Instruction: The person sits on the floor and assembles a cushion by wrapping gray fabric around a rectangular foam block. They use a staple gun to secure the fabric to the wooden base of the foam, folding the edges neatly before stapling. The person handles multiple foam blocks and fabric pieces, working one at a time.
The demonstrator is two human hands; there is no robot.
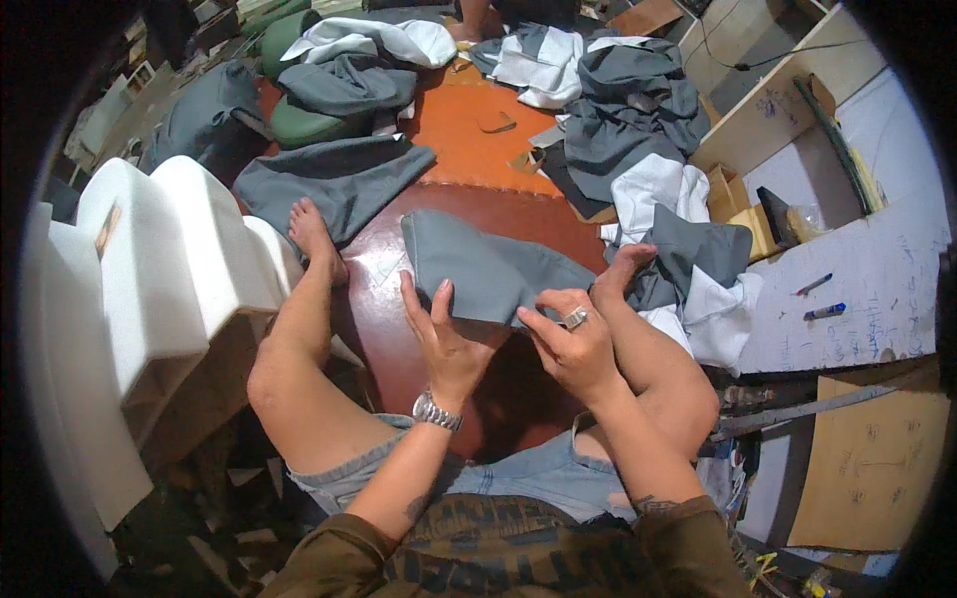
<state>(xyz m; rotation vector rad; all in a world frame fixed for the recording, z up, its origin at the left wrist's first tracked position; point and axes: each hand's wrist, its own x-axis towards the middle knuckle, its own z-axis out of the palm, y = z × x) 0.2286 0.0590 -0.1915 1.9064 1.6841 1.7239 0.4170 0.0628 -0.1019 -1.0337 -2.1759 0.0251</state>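
- Across the middle of the work area lay the red-brown surface (518, 201), taken as landmark.
- Left of that surface stood white moulded blocks (189, 249).
- Along its far right side lay a heap of grey and white cloth (638, 125).
- Over its middle was the grey fabric piece (483, 257); the step in hand was judged to be handling its near edge, and the next move to call for a steady pinch while the rest lay flat.
- Above its nearer part, the left hand (451, 351) had fingers spread against that edge; whether it gripped could not be told.
- Beside it, over the surface's right, the right hand (578, 349) appeared to pinch the edge between thumb and forefinger.
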